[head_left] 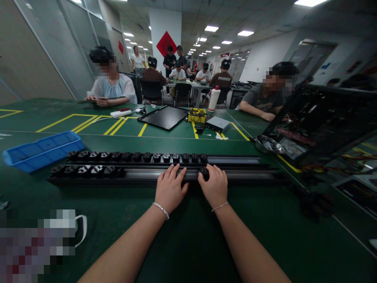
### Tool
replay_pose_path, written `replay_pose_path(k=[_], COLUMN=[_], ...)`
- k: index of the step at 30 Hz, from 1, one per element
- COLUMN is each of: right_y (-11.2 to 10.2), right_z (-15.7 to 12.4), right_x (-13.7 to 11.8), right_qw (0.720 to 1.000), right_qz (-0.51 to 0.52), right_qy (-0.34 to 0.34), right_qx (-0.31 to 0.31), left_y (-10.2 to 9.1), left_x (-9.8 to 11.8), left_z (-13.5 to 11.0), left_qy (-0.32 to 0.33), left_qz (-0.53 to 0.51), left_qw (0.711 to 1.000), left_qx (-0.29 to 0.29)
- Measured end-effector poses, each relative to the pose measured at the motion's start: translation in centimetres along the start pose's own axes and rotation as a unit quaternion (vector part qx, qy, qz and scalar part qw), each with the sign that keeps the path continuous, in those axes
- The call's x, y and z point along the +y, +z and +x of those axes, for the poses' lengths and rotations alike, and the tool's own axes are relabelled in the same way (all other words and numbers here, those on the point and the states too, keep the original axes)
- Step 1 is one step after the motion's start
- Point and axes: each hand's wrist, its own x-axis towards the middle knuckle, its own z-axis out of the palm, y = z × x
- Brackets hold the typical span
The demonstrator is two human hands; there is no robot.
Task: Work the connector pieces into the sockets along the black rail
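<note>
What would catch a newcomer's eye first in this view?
Two long black rails across the green table, set with rows of small parts, stand out first. At the nearer one, the right hand grips a dark piece, with the left hand alongside. A blue tray lies to the left.

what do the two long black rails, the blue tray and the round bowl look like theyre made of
Near black rail and far black rail: plastic or coated metal, hard to tell; dark edges, smooth grey sheen along the bare stretches.
Blue tray: probably moulded plastic, slightly glossy; the same blue inside and out.
Round bowl: likely polished metal; silvery with bright highlights.
</note>
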Motion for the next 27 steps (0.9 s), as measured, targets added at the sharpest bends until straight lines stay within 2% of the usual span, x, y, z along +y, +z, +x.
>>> replay_pose_path(k=[7,27], right_y=[-0.45,0.29], right_z=[0.34,0.05], right_x=[0.14,0.82], right_qw=[1.0,1.0], right_qz=[0.02,0.013], right_qy=[0.01,-0.004], right_qx=[-0.016,0.009], left_y=[0.1,0.02], left_x=[-0.12,-0.05], left_z=[-0.04,-0.07], left_qy=[0.006,0.005], left_qz=[0.001,0.0], left_qw=[1.0,1.0], left_qx=[0.003,0.0])
